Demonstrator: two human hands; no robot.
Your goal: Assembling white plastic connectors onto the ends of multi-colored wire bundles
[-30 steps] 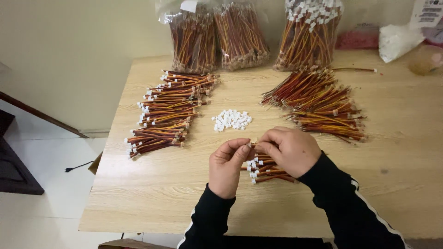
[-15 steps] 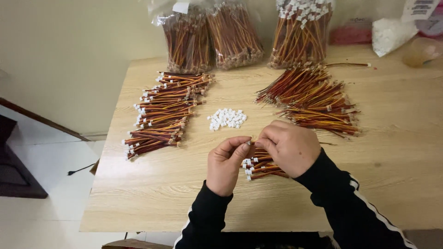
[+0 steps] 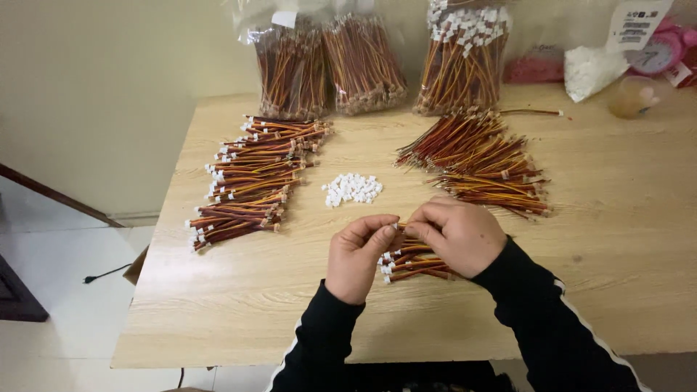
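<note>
My left hand [image 3: 357, 255] and my right hand [image 3: 459, 234] meet over the wooden table [image 3: 239, 305], fingertips pinched together on the end of a thin wire lead. Just under them lies a small bundle of red and yellow wire leads [image 3: 408, 264] with white connector ends. A little heap of loose white plastic connectors [image 3: 351, 189] sits a short way beyond my hands. What exactly is between my fingertips is too small to make out.
A long stack of finished wire bundles [image 3: 250, 178] lies at the left. A loose pile of wires [image 3: 483, 163] lies at the right. Clear bags of wires [image 3: 363, 65] stand along the back edge, with a white bag [image 3: 592, 69] and a pink clock [image 3: 664, 47] at far right.
My hands stay pinched together over the small bundle. The view has shifted slightly; the piles have not moved.
</note>
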